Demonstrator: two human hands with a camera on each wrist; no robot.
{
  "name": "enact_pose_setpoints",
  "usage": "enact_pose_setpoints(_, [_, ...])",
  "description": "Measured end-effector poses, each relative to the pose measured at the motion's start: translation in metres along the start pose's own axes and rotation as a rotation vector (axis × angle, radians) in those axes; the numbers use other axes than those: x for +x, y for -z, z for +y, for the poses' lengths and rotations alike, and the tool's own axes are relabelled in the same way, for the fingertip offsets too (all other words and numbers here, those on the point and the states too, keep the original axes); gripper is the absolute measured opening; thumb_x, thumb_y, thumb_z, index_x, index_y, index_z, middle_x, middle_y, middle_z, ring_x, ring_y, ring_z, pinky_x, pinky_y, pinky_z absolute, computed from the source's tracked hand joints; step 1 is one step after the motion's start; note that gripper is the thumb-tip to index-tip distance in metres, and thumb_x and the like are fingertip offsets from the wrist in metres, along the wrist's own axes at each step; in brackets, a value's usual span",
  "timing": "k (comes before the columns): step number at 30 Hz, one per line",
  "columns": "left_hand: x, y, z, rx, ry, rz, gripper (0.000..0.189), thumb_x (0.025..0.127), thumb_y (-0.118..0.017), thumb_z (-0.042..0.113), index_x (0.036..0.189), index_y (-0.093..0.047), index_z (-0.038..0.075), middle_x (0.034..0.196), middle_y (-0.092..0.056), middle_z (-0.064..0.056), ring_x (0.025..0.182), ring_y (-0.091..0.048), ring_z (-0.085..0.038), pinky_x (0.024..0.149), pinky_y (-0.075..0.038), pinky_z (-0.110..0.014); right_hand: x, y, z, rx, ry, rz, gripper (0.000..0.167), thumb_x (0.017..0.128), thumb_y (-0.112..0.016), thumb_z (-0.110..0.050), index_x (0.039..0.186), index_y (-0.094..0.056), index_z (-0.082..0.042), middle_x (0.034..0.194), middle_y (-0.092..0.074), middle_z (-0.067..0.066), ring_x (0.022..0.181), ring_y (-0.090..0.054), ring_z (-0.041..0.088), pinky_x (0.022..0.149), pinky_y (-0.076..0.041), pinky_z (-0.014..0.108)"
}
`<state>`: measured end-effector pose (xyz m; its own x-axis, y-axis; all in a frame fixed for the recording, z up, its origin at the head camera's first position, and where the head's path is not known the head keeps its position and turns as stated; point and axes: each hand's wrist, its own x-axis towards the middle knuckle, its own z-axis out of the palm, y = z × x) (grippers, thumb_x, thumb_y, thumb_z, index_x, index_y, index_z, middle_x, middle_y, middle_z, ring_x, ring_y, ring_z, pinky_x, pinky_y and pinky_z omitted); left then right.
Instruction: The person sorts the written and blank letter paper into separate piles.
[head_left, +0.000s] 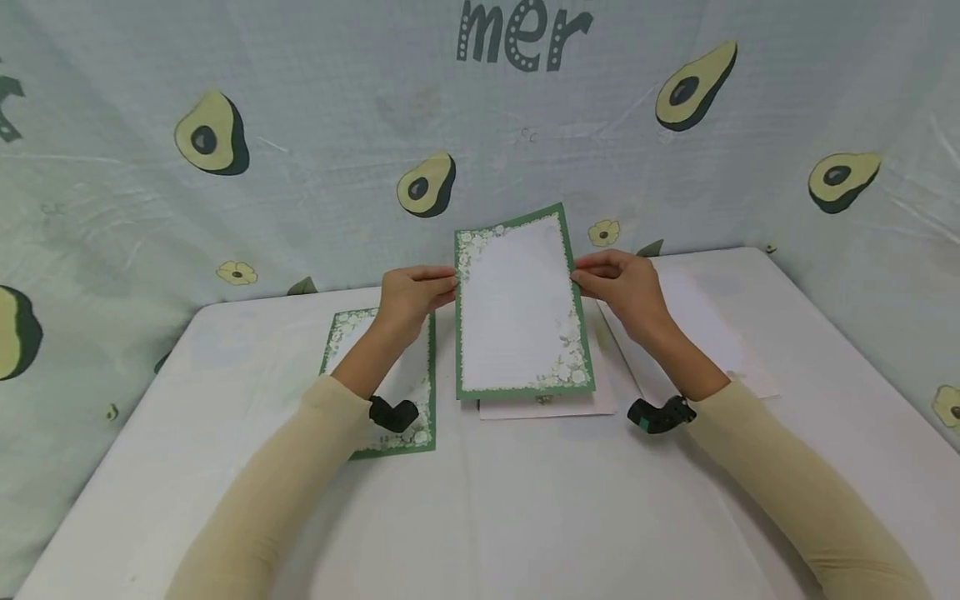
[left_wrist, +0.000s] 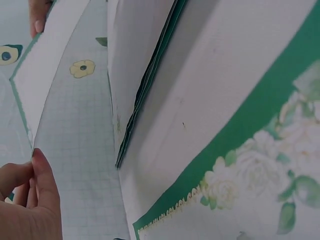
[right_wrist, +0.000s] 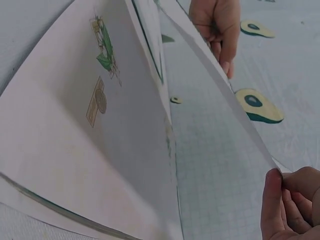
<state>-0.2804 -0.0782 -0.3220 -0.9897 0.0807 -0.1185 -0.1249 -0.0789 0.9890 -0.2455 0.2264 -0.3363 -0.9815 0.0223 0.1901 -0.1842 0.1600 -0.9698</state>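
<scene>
A paper sheet (head_left: 517,308) with a green border and white flowers in two corners is held up, tilted, over the table. My left hand (head_left: 408,300) pinches its left edge between thumb and fingers, and my right hand (head_left: 626,287) pinches the right edge. In the right wrist view the sheet's plain white back (right_wrist: 235,105) shows between both hands. Below it lies a pale pink sheet (head_left: 551,408), partly covered in the head view. A second green-bordered floral sheet (head_left: 408,383) rests on the table under my left forearm.
White sheets (head_left: 690,317) lie on the table behind my right forearm. The right wrist view shows a small green and brown print (right_wrist: 102,50) on pale paper. A cloth printed with avocados (head_left: 427,183) rises behind the white table (head_left: 525,508).
</scene>
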Motion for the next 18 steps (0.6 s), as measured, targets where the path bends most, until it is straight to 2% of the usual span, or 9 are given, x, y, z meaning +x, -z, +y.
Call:
enact_pose_setpoints(6, [-0.006,0.011,0.001,0.003,-0.013,-0.003,0.03,0.096,-0.068,-0.001,0.125,-0.065,-0.009,0.111,-0.066,-0.011,0.091,-0.071,-0.015,0.091,-0.06,-0.028,0.0,-0.008,-0.002,-0.022,-0.002,-0.005,0.029,0.095,-0.074,-0.012,0.119,-0.069,0.004,0.102,-0.073,0.007,0.088,-0.073,0.01,0.085,-0.062,0.026])
enact_pose_setpoints(9, [-0.009,0.017,0.0,0.005,-0.017,0.01,0.03,0.096,-0.068,0.0,0.125,-0.065,-0.009,0.113,-0.065,-0.011,0.09,-0.071,-0.014,0.09,-0.06,-0.026,0.0,-0.013,-0.003,-0.012,0.011,-0.034,0.03,0.095,-0.074,-0.012,0.12,-0.068,0.004,0.103,-0.072,0.008,0.09,-0.072,0.011,0.085,-0.062,0.027])
enact_pose_setpoints(18, [-0.016,0.034,-0.001,-0.015,0.006,0.018,0.031,0.096,-0.067,-0.002,0.126,-0.064,-0.009,0.114,-0.066,-0.009,0.091,-0.072,-0.013,0.09,-0.06,-0.027,-0.003,-0.026,-0.004,0.009,0.005,-0.081,0.029,0.095,-0.074,-0.012,0.118,-0.067,0.004,0.103,-0.073,0.009,0.091,-0.073,0.013,0.088,-0.062,0.032])
